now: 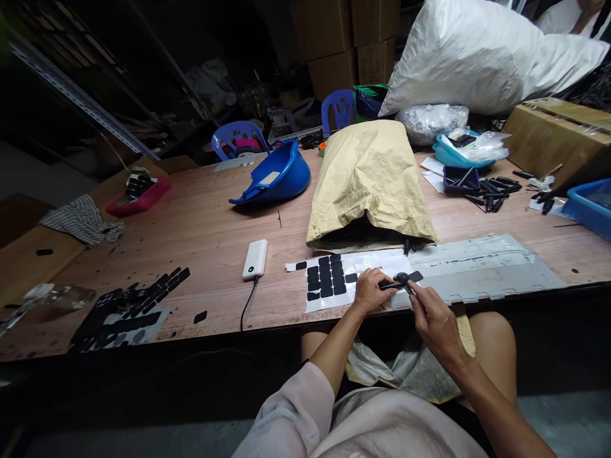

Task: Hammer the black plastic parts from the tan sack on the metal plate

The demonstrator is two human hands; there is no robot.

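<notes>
My left hand [370, 291] is closed on a slim black piece [390, 285] just above the table's front edge. My right hand [435, 321] pinches a thin tool with a round dark head [403, 278], which meets or overlaps the end of the black piece; I cannot tell whether they touch. Under and beside my left hand lies a white sheet [377, 259] bearing rows of black rounded patches [326, 277]. Another black patch [416, 276] lies just beyond my right fingertips. Behind the hands, a tan sack [370, 172] opens toward me, with black pieces at its mouth.
A white power bank [255, 259] with a black cable sits left of the sheet. Farther back is a blue scoop-shaped basin [286, 175]. Black strips [165, 289] lie at left. On the right are black pieces [499, 189], a cardboard box [558, 140] and a blue tray [592, 207].
</notes>
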